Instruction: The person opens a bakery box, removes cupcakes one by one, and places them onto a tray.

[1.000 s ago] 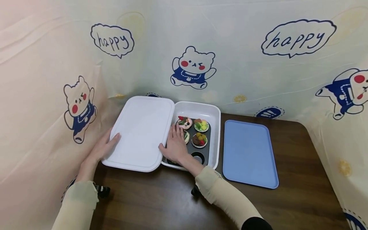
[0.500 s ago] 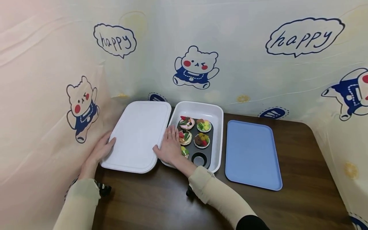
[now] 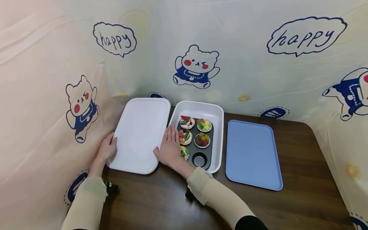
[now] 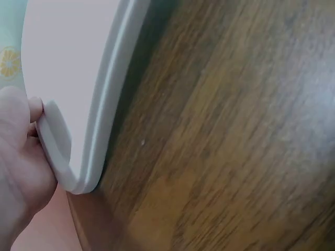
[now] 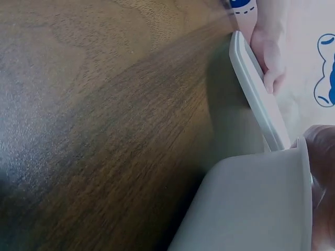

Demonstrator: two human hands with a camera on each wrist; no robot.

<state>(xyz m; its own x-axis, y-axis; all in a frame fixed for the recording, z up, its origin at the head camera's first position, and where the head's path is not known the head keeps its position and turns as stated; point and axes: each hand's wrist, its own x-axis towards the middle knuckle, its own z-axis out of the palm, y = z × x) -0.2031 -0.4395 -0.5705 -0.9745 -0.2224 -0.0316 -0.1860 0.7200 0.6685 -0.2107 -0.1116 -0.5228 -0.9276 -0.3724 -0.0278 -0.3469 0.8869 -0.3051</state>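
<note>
A flat white lid [image 3: 141, 134] with rounded corners lies left of a white rectangular box [image 3: 217, 153]. My left hand [image 3: 108, 146] holds the lid by its left edge, thumb on its upper side; in the left wrist view that hand [image 4: 23, 162] is at the lid's corner. My right hand [image 3: 169, 145] rests over the box's left rim, fingers straight and together, thumb spread toward the lid. Inside the box sits a dark muffin tin [image 3: 191, 153] with several colourful toy tarts, such as one with brown and yellow toppings [image 3: 202, 140]. One cup [image 3: 199, 159] is bare. The right hand partly covers the tin's left side.
A blue tray [image 3: 253, 153] lies to the right of the box on the brown wooden table [image 3: 149, 201]. A printed cloth [image 3: 244, 57] with bears hangs behind and along both sides, close to the left hand.
The lid has moved left off the box's edge, then slightly right and upright in angle with the left hand. My right hand has shifted left from above the tarts to the box's rim.
</note>
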